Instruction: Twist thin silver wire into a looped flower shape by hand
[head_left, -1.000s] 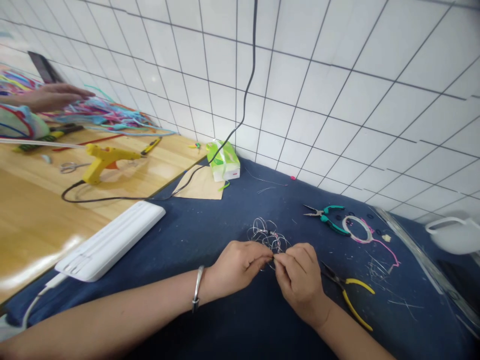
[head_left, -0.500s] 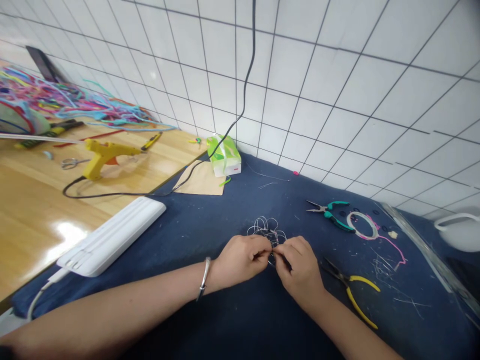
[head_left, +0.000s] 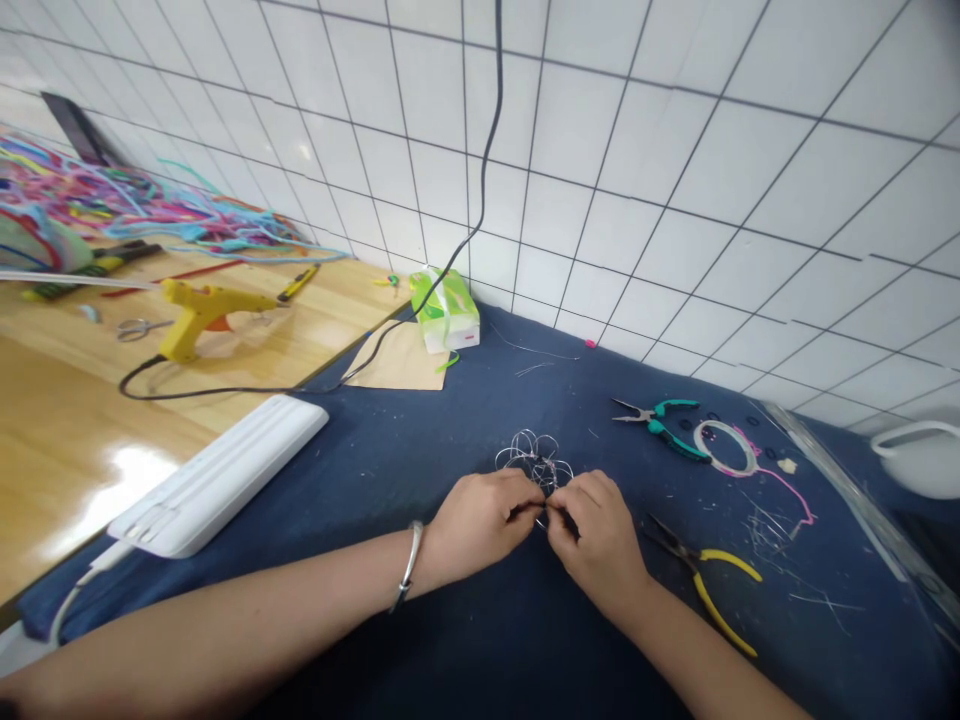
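Over the dark blue cloth (head_left: 450,640), a piece of thin silver wire bent into several round loops (head_left: 534,452) sticks out beyond my fingertips. My left hand (head_left: 484,520) is closed in a pinch on the near part of this looped wire. Facing it, my right hand (head_left: 600,535) also pinches the wire, its fingertips almost meeting those of the left. The spot between the fingertips is largely hidden by the fingers. Right of my right hand lie yellow-handled pliers (head_left: 705,580), their jaws close to my wrist.
Teal-handled needle-nose pliers (head_left: 664,425), a coil of clear line (head_left: 705,455) and wire scraps (head_left: 772,530) lie at right. A white power bank (head_left: 217,480), a tissue pack (head_left: 446,315) and brown paper (head_left: 397,365) are left. A yellow glue gun (head_left: 199,315) rests on the wooden table (head_left: 52,400).
The view has shifted very slightly. Both hands remain pinched on the looped wire, with only a tiny movement of the fingers.
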